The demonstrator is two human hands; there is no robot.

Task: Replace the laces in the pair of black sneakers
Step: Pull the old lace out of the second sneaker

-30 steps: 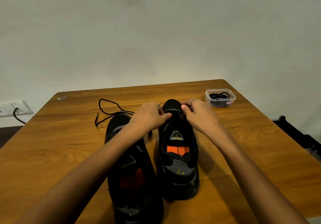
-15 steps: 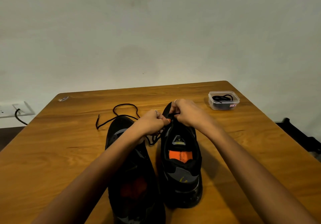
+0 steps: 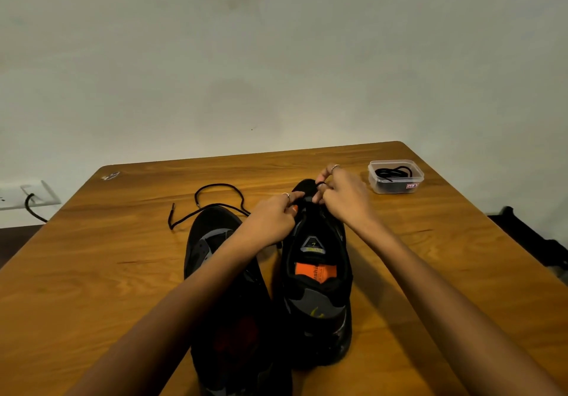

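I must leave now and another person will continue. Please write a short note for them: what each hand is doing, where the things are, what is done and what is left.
Left hand: pinches the lace at the toe end of the right shoe.
Right hand: its grip is also on that lace, fingers curled at the toe.
Left shoe stands beside the right shoe, mostly under the left forearm.
One loose lace lies on the table beyond the left shoe.
A clear box at the far right holds more black lace.
Done: one lace appears to be out.
Left: finish the right shoe; whether the left shoe is laced is hidden.
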